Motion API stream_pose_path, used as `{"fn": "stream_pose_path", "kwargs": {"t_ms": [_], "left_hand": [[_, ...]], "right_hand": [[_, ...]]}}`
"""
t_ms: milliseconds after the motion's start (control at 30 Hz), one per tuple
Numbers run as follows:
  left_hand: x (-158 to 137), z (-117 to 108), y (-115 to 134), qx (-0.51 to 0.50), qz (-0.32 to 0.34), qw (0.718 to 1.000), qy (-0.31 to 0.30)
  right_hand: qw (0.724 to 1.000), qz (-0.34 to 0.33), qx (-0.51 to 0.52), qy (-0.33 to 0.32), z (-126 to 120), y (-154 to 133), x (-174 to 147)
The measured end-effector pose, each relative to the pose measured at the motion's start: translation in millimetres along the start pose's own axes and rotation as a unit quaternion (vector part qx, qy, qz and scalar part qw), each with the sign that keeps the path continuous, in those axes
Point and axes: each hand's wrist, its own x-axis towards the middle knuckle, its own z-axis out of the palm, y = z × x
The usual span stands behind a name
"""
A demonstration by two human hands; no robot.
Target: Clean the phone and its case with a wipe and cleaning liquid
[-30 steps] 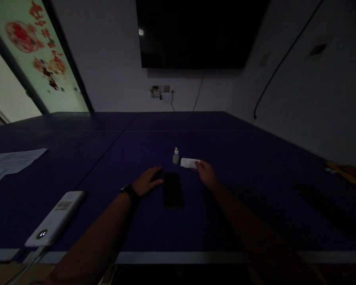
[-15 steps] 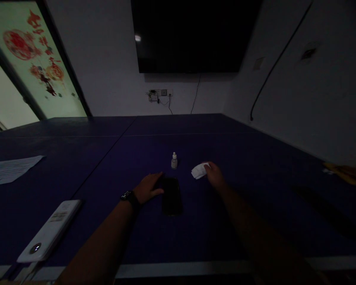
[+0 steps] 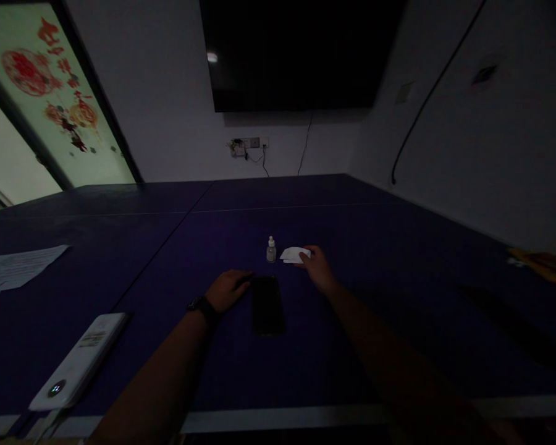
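Note:
Between thumb and fingers, my right hand [image 3: 318, 267] grips a folded white tissue or cloth [image 3: 295, 254], just right of a small clear dropper bottle [image 3: 271, 251] with a white cap. The bottle stands upright on the blue table [image 3: 231, 371]. Nearer to me lies a dark smartphone [image 3: 267, 306], flat with its black face up. My left hand [image 3: 227, 289], a black watch at its wrist, rests at the phone's upper left corner. Its fingers stretch out and it holds nothing that I can see. Whether its fingertips touch the phone is hard to tell in the dim light.
A white power bank [image 3: 80, 361] with a cable lies front left. Printed sheets [image 3: 18, 269] are farther left. A dark long object [image 3: 509, 324] and a yellow-orange item [image 3: 544, 267] lie at the right. A dark television [image 3: 301, 55] hangs on the back wall.
My right hand has moved left with the white tissue or cloth, bringing it close to the bottle. My left thumb has drawn in from the phone's edge. The phone and bottle stay in place.

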Motion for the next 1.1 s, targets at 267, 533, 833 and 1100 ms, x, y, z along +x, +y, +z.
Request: {"fn": "stream_pose_path", "kwargs": {"t_ms": [267, 533, 833, 1100], "left_hand": [[1.0, 0.2, -0.5, -0.001, 0.006, 1.000, 0.004], [-0.8, -0.6, -1.1, 0.002, 0.007, 1.000, 0.001], [-1.8, -2.6, 2.5, 0.018, 0.017, 1.000, -0.005], [-9.0, -0.5, 17.3, 0.008, 0.004, 1.000, 0.001]], "right_hand": [[0.983, -0.098, -0.145, -0.057, 1.1, -16.8, -9.3], [0.933, -0.193, -0.253, -0.168, -3.3, -43.3, -29.5], [0.932, -0.180, -0.264, -0.172, -24.5, -69.8, -47.6], [0.932, -0.134, -0.242, -0.234, 5.6, -75.8, -67.9]]}}
